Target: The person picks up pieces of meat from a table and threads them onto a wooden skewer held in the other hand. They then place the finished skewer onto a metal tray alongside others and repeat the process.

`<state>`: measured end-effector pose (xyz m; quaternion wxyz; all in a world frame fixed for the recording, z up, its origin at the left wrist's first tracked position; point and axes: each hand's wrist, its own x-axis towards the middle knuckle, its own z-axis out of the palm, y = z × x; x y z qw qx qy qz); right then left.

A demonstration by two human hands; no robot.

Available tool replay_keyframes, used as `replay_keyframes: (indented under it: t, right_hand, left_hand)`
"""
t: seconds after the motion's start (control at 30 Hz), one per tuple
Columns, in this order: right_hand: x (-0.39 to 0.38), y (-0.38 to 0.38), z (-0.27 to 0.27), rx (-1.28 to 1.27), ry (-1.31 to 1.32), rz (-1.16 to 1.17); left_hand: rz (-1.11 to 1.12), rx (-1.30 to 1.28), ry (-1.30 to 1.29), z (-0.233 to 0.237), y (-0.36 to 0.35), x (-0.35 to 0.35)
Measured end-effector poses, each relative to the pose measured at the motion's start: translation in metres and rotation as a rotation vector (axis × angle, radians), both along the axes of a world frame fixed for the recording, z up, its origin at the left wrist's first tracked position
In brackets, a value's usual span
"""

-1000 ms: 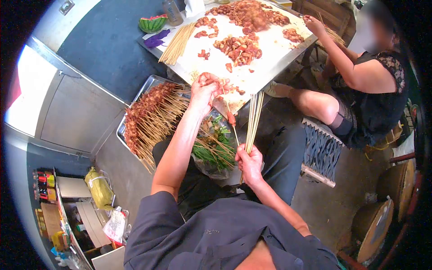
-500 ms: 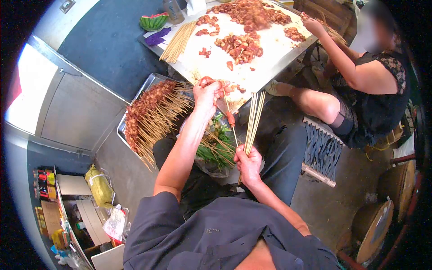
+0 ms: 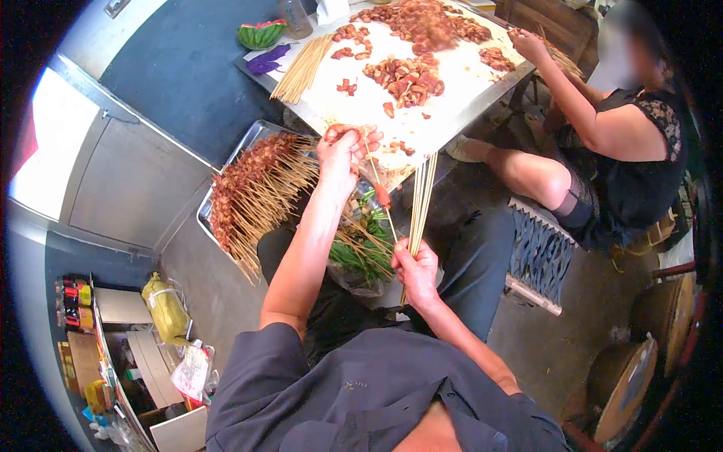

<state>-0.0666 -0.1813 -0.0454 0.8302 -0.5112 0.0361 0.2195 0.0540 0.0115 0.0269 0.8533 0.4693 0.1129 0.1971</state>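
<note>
My right hand (image 3: pixel 416 273) is closed round a bundle of bamboo skewers (image 3: pixel 423 200) and one separate skewer (image 3: pixel 389 218) that slants up to the left. A red piece of meat (image 3: pixel 382 196) is threaded partway along that single skewer. At its upper end, my left hand (image 3: pixel 343 154) has its fingers curled and pinched on reddish meat, mostly hidden by the fingers. Beyond the left hand, piles of cut meat (image 3: pixel 407 79) lie on the white table (image 3: pixel 316 113). Loose bare skewers (image 3: pixel 303 68) rest at the table's left side.
To the left, a metal tray (image 3: pixel 202 218) holds many loaded meat skewers (image 3: pixel 260 192). Green vegetables on skewers (image 3: pixel 365 252) sit in plastic below my hands. A watermelon piece (image 3: pixel 261 34) and purple cloth (image 3: pixel 267 59) are at the table's far left. Another person (image 3: pixel 617 128) sits at right, hands raised.
My left hand has shifted slightly left and its fingers have turned at the skewer's upper end. My right hand stays nearly in place, and the threaded meat sits about where it was.
</note>
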Motion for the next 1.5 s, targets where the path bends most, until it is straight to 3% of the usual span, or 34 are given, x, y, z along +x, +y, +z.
replay_keyframes:
  t: [0.13, 0.63, 0.83, 1.1, 1.23, 1.5]
  right_hand:
    - [-0.001, 0.0, 0.0, 0.0, -0.003, 0.015]
    - [0.002, 0.002, -0.005, 0.04, 0.037, 0.045]
    - [-0.001, 0.002, -0.006, 0.037, 0.046, 0.044]
    - [-0.009, 0.004, -0.001, 0.012, 0.068, -0.006]
    - [-0.012, 0.006, 0.002, 0.01, 0.042, -0.013]
    - [-0.002, 0.008, 0.023, 0.074, -0.004, -0.043]
  left_hand:
    - [0.052, -0.06, -0.045, -0.002, 0.003, 0.001]
    - [-0.116, -0.046, -0.043, -0.002, -0.002, -0.01]
    - [-0.065, -0.001, -0.04, -0.009, -0.004, -0.008]
    - [0.133, -0.267, 0.021, -0.015, -0.014, -0.004]
    - [0.168, -0.268, 0.02, -0.009, -0.021, -0.007]
    - [0.004, -0.149, 0.047, -0.016, -0.038, -0.026]
